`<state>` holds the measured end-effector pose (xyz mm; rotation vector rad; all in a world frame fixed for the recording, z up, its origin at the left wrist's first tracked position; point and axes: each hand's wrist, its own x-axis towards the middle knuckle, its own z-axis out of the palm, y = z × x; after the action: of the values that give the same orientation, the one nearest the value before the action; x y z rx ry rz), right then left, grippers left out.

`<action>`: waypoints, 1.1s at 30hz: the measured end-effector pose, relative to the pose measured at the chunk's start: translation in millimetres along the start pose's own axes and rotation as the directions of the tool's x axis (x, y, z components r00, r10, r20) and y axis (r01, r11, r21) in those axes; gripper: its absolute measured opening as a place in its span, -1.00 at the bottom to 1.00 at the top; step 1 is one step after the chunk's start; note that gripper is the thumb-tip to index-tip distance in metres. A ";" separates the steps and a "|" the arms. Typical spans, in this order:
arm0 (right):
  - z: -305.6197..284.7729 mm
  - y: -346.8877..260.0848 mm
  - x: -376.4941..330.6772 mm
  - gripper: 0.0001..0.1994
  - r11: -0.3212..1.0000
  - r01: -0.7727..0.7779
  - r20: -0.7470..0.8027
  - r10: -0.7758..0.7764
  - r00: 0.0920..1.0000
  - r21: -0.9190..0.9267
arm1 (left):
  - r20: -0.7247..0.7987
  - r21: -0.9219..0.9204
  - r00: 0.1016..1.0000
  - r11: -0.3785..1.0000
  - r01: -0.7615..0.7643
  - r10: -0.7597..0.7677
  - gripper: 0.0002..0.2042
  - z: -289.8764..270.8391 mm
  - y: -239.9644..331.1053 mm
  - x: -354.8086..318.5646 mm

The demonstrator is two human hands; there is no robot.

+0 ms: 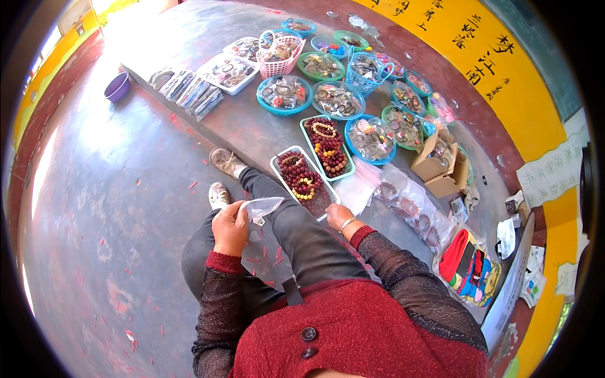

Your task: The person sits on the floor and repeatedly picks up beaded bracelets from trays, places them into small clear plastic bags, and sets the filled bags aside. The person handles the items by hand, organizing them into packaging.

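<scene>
My left hand (230, 228) is raised over my lap and pinches a small clear plastic bag (261, 206) by one end. My right hand (339, 216), with a silver bangle on the wrist, rests low beside my right thigh, next to the near end of a white tray of dark red bead bracelets (304, 181); its fingers are hidden, so I cannot tell if it holds anything. A second green-rimmed tray of red and yellow beads (327, 146) lies just beyond. I sit on a grey ledge (252, 129) with both shoes on the lower floor.
Several round blue and green bowls of trinkets (283, 94), a pink basket (279, 55) and a blue basket (364, 70) crowd the ledge. Cardboard boxes (435, 160), bagged bracelets (409, 205) and a colourful bag (469, 264) lie to my right. A purple bowl (117, 86) sits far left.
</scene>
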<state>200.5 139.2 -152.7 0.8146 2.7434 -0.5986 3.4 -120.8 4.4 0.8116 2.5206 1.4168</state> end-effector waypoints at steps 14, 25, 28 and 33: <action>-41.0 -27.8 51.4 -0.73 0.997 0.011 -0.289 0.012 0.957 0.079 | 0.017 0.055 1.000 0.998 0.008 -0.009 -0.81 13.0 -8.6 2.0; -42.3 -27.2 79.4 -0.91 0.980 0.103 -0.399 -0.163 0.902 -0.168 | 0.039 0.108 0.999 0.994 0.015 -0.019 -0.79 12.8 -9.2 7.1; -58.2 -26.5 84.9 -0.82 0.971 0.184 -0.268 -0.140 0.953 0.149 | 0.071 0.095 0.996 0.994 0.049 -0.056 -0.79 9.6 1.0 5.7; -98.1 -49.6 55.1 -0.74 0.839 0.212 -0.266 -0.084 0.960 0.501 | 0.068 0.100 0.997 0.995 0.021 -0.027 -0.78 8.7 -2.3 3.3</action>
<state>118.5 170.6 -66.6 0.8205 2.9048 -1.4212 2.9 -113.5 -1.8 0.8287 2.5563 1.2429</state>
